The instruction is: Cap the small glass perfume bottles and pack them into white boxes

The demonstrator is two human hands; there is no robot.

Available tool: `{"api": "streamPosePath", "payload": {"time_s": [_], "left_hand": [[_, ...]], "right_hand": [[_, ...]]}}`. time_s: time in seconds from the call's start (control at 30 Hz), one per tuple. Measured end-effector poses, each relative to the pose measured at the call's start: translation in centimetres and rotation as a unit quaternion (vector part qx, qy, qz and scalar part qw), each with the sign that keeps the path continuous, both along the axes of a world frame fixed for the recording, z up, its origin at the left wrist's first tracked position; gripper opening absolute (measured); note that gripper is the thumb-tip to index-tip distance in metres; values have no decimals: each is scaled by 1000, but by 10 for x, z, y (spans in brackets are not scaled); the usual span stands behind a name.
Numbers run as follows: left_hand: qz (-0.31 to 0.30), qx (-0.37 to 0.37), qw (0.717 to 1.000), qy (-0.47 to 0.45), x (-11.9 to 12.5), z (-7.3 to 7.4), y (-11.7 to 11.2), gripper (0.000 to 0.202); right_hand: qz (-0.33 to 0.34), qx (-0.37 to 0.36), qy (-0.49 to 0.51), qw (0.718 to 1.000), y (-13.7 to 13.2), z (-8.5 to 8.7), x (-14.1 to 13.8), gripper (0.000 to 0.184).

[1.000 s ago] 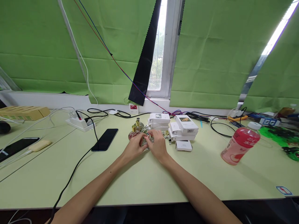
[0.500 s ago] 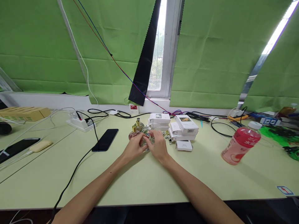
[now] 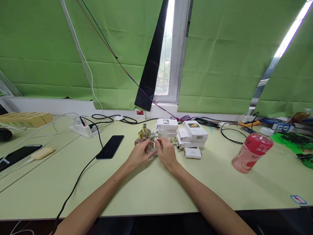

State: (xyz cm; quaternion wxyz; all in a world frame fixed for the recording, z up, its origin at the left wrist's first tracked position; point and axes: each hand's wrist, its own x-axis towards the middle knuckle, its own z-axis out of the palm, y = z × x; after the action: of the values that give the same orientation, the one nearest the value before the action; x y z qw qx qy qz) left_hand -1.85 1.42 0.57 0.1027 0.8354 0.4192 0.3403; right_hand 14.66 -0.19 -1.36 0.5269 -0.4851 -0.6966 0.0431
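Note:
Near the middle of the desk, my left hand (image 3: 140, 153) is curled round the left side of a clear glass perfume bottle (image 3: 154, 154). My right hand (image 3: 167, 152) is closed at the bottle's neck, thumb and fingers together; what they pinch is mostly hidden. Just behind the hands stand more glass bottles: a reddish bottle (image 3: 140, 140) with a gold neck and a clear bottle (image 3: 144, 131) with a gold top. To the right of my right hand lie small gold and silver parts (image 3: 175, 143), partly covered by it.
White boxes are stacked behind (image 3: 167, 124) and to the right (image 3: 195, 130), with one small box (image 3: 193, 153) in front. A black phone (image 3: 110, 147) lies left. A pink drink bottle (image 3: 253, 150) stands right. Cables run along the wall, and a black cable (image 3: 80, 180) crosses the desk.
My two hands have drawn slightly apart at the bottle's neck. The left hand has shifted a little to the left; the surrounding things have stayed put.

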Motion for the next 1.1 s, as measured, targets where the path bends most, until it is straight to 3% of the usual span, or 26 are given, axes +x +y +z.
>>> {"api": "streamPosePath", "payload": {"time_s": [0.6,0.8,1.1], "left_hand": [[30,32,998,-43,2,-2,-1,30],[44,75,994,-65,2,-3,-3,23],[98,126,984,-77,6,3,-8,29]], "right_hand": [[52,5,23,998,1,-3,0,32],[61,1,23,998,0,-4,-1,29],[59,-12,14,998,0,-3,-3,29]]}}
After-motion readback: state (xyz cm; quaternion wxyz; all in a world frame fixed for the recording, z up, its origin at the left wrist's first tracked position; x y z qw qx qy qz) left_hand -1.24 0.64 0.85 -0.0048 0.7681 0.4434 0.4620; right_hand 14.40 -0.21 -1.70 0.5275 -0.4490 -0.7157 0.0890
